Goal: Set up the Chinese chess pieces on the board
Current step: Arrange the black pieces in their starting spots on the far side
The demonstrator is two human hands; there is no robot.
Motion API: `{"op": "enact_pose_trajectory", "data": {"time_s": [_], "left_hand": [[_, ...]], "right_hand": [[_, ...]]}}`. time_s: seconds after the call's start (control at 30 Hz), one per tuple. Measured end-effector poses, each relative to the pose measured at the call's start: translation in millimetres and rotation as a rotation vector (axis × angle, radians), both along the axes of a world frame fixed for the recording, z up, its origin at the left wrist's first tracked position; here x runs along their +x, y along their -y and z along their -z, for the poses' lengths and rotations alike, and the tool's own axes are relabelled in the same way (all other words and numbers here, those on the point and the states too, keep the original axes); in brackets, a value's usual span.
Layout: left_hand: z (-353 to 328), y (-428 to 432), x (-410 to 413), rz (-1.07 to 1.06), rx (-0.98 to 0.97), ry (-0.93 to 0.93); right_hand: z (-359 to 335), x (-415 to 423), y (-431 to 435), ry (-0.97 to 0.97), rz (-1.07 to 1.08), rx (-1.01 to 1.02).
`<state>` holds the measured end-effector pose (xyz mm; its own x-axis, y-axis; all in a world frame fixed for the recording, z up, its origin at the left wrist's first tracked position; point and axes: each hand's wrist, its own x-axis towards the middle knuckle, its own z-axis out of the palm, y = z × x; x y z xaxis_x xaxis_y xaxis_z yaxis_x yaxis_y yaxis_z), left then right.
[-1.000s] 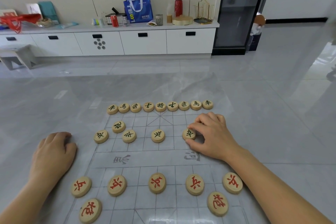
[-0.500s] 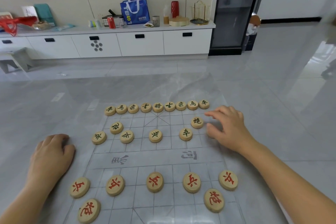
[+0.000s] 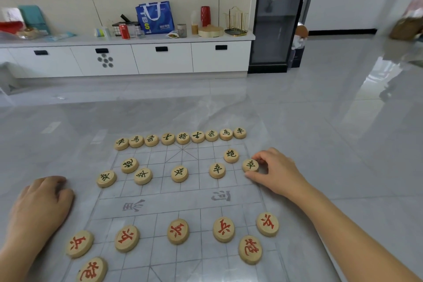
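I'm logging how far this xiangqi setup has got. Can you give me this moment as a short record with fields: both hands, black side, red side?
right hand: fingers pinch the far-right black soldier at the board edge
left hand: rests on the grey surface left of the board, holding nothing
black back row: nine pieces lined up
red soldiers: five in view, spread along their row

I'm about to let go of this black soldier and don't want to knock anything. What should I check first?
1. Right hand pinches the black soldier: ok.
2. Soldier on the right edge line of the board, level with its row: ok.
3. Soldier lying flat on the board: cannot tell.
4. Black cannon beside it stands apart: ok.
5. Left hand touches no piece: ok.
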<state>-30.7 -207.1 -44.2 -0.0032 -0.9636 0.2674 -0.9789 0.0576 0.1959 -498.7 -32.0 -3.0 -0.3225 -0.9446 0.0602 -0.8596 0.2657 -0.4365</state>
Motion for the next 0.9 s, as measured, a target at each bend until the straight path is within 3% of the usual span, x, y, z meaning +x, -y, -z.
{"op": "enact_pose_trajectory", "data": {"time_s": [0.9], "left_hand": [[1.8, 3.8, 1.7, 0.009, 0.01, 0.016]], "right_hand": [[-8.6, -3.0, -2.4, 0.104, -0.037, 0.073]]}}
